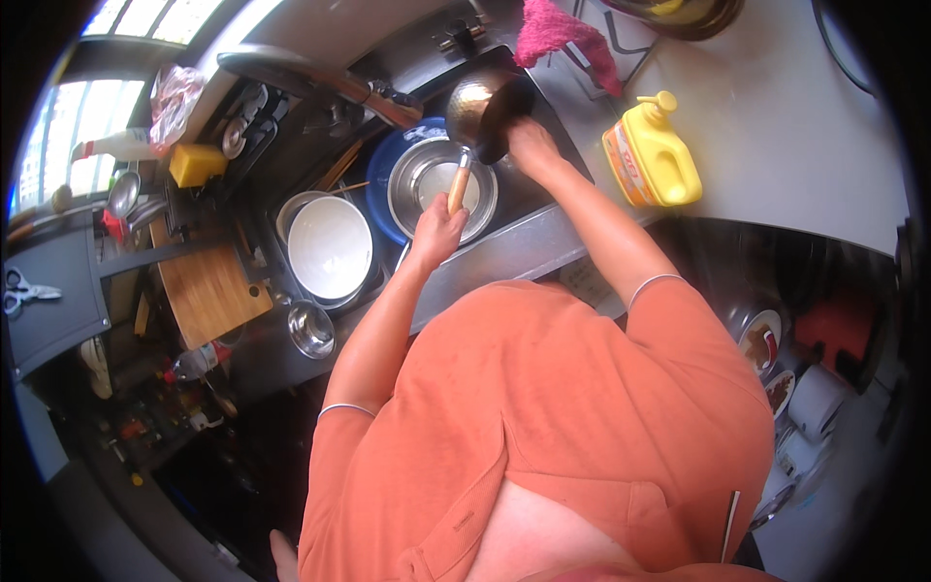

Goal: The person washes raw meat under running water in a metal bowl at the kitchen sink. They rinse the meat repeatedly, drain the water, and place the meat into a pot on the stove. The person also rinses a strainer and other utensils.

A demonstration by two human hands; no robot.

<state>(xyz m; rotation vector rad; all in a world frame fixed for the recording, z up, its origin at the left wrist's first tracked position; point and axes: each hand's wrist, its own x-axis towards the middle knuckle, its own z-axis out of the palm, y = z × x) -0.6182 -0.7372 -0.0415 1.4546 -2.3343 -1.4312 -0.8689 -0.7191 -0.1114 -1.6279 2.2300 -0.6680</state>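
My left hand (436, 231) grips the wooden handle of a hammered metal saucepan (469, 105), which is tipped on its side above the sink (564, 149). At the pan's dark mouth is my right hand (533, 148); its fingers are hidden there, so whether they hold anything cannot be seen. Below the pan sits a stainless steel bowl (407, 185), partly inside a blue basin (378, 171) with suds near its far edge. To the left, a white bowl (331, 247) rests on other dishes.
A yellow pump jug (658, 156) stands on the right counter (785, 138), near a pink cloth (556, 36) draped over a rack. Leftward are a small steel bowl (311, 329), a wooden cutting board (211, 295) and a yellow sponge (198, 165). Behind the basin is a faucet (458, 33).
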